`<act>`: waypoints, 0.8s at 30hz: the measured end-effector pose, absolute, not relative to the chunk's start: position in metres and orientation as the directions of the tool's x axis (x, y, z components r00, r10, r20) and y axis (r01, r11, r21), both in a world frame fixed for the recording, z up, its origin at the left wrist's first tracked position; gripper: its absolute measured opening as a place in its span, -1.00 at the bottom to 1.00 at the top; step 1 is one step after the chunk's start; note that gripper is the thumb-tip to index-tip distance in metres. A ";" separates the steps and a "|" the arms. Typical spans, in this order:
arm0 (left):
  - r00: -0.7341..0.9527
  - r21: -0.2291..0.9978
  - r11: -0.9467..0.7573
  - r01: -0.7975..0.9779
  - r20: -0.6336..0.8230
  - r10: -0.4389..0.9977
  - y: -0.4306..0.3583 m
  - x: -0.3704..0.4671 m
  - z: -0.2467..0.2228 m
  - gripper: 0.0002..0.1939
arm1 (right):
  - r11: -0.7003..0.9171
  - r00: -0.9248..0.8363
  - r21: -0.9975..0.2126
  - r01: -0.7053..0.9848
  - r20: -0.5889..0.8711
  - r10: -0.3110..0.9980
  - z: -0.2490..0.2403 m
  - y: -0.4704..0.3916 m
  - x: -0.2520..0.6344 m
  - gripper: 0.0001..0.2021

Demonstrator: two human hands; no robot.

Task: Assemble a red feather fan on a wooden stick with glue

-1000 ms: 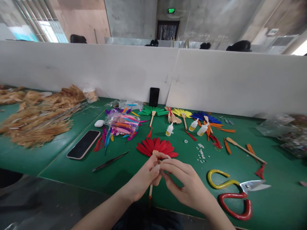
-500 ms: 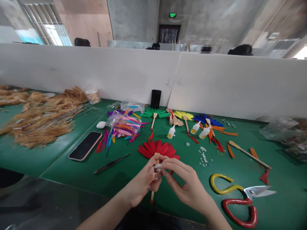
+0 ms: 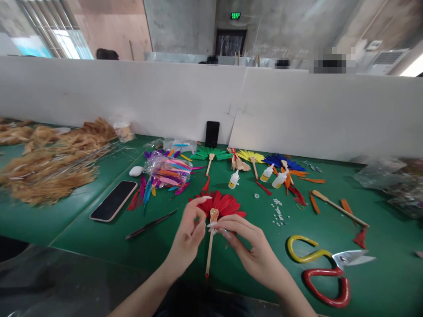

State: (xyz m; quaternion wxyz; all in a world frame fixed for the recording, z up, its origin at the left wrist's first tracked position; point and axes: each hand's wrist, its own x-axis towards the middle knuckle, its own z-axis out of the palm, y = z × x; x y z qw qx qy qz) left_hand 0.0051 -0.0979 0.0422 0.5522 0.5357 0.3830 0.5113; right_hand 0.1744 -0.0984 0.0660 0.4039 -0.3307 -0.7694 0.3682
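The red feather fan (image 3: 223, 203) lies between the two hands, by the near edge of the table (image 3: 99, 237), its long axis running nearly square to that edge — feathers toward the far edge, handle (image 3: 209, 253) toward the near one. The right hand (image 3: 249, 244) is nearer, fingertips gathered over the handle's upper part at a small pale thing (image 3: 212, 227); whether they grip it, I cannot tell. The left hand (image 3: 188, 235) is beside the fan — thumb and forefinger parted, nothing visible between them.

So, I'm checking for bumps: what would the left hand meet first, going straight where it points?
Probably the red feathers: the left hand overlaps them in view, though depth is unclear.
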 end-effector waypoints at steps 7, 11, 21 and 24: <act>0.259 0.585 -0.652 0.482 0.616 0.744 -0.096 -0.014 0.060 -0.65 | 0.447 -0.459 -0.875 0.184 0.326 0.827 0.067 -0.098 0.174 -0.77; 0.402 0.376 -0.720 0.584 0.636 0.658 -0.096 -0.012 0.069 -0.61 | 0.427 -0.459 -0.883 0.197 0.301 0.836 0.064 -0.099 0.175 -0.74; 0.606 0.020 -0.750 0.661 0.575 0.550 -0.087 -0.014 0.076 -0.66 | 0.439 -0.430 -0.861 0.255 0.306 0.849 0.065 -0.098 0.173 -0.70; 0.662 -0.043 -0.767 0.640 0.538 0.522 -0.083 -0.016 0.077 -0.66 | 0.449 -0.444 -0.839 0.308 0.291 0.848 0.068 -0.096 0.172 -0.68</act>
